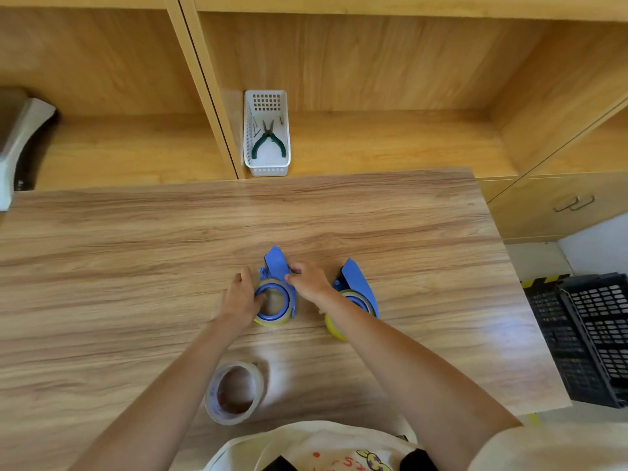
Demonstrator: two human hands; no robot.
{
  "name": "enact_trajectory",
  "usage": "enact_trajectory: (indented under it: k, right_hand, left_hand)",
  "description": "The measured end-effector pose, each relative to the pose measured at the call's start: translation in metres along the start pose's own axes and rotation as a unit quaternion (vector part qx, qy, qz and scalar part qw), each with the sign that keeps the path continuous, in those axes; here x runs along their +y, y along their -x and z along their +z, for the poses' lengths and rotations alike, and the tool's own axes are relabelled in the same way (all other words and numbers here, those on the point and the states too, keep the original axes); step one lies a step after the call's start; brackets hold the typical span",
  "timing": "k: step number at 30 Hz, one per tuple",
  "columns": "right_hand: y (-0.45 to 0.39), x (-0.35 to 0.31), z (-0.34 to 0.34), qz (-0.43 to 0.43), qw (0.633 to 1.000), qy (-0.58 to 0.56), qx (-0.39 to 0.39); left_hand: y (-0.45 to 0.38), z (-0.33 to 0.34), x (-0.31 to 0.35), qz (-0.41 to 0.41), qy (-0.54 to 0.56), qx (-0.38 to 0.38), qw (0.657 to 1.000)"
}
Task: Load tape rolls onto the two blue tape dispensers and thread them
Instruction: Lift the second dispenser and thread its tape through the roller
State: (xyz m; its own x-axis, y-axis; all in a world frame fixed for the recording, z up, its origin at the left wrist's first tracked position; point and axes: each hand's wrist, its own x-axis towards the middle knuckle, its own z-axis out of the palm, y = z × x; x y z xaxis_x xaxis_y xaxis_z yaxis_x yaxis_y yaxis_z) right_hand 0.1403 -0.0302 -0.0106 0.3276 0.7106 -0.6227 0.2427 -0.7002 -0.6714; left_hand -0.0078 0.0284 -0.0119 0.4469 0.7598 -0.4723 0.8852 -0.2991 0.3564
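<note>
Bracing the left dispenser [276,266] with our left hand [240,297] gripping its tape roll [274,320], we should thread slowly, right hand [307,279] pinching just beyond that roll.

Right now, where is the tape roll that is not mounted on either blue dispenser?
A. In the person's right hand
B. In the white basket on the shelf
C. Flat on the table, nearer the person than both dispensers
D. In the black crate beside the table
C. The loose tape roll lies flat on the table, below the left hand and nearer the person than both blue dispensers; neither hand touches it.
</note>
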Motion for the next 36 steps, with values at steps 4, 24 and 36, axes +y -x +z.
enact_trajectory:
  k: [4,24,36]
  right_hand:
    - [0.013,0.007,-0.031,-0.058,0.997,0.039,0.043]
    - [0.063,0.096,-0.068,-0.015,0.987,0.058,0.147]
    - [0.106,0.045,-0.090,-0.150,0.929,-0.331,0.070]
  left_hand:
    - [0.011,-0.015,0.010,0.044,-0.001,0.082,0.996]
    - [0.061,0.000,0.050,0.159,0.166,0.032,0.973]
    - [0.086,-0.021,0.091,0.195,0.540,-0.155,0.804]
